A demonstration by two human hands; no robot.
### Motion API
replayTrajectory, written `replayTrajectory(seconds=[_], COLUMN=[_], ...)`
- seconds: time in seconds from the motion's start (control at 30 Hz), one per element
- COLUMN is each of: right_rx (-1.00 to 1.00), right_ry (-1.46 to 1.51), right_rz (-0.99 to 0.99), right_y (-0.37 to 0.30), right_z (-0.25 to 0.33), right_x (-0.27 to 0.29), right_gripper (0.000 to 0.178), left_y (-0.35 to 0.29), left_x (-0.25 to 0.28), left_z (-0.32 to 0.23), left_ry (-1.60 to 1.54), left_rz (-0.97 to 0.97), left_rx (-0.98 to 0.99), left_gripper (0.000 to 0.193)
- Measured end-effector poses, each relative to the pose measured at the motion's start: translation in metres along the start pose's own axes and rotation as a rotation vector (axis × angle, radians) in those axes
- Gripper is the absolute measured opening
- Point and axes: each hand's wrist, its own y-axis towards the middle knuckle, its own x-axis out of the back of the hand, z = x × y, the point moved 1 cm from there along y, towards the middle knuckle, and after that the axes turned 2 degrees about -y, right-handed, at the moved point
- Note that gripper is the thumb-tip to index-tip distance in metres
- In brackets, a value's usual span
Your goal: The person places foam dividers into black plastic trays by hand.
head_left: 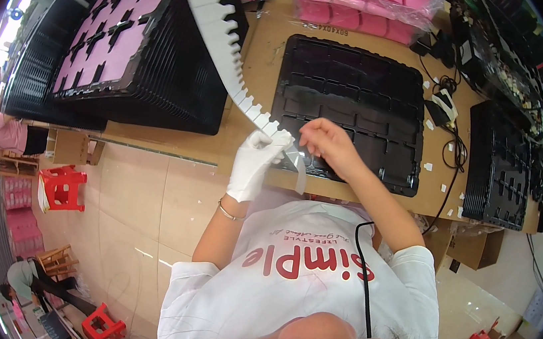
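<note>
My left hand, in a white glove, pinches the lower end of a long white strip with notched edges. The strip curves up and away to the far edge of the view. A thin, pale, shiny tail hangs below the gloved fingers, over the table's near edge. My bare right hand is just right of the strip's end, its fingers curled together. Whatever lies between those fingertips is too small to make out. Beneath and beyond the right hand lies a black plastic tray with shallow compartments.
Tall stacked black trays with pink pieces on top stand at left. Pink packs in clear film lie at the back. More black trays, a black cable and white scraps are at right. Red stools stand on the floor; people work behind.
</note>
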Motion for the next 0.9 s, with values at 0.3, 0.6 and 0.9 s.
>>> replayTrajectory(seconds=[0.3,0.6,0.9], right_rx=[0.272,0.493,0.253], right_ry=[-0.481,-0.642,-1.624], right_rz=[-0.334,-0.46,-0.862], right_y=[-0.027,-0.003,0.072], right_z=[0.013,0.068,0.073], right_x=[0.006,0.12,0.274], right_gripper=[0.005,0.005,0.008], left_y=[0.02,0.046,0.056], left_x=[-0.054,-0.043,-0.037], left_z=[-0.028,-0.022,-0.011], left_ry=[0.011,0.284,0.387], left_rz=[0.064,-0.073,-0.06], left_rx=[0.074,-0.049,-0.045], left_gripper=[0.017,0.028,0.025])
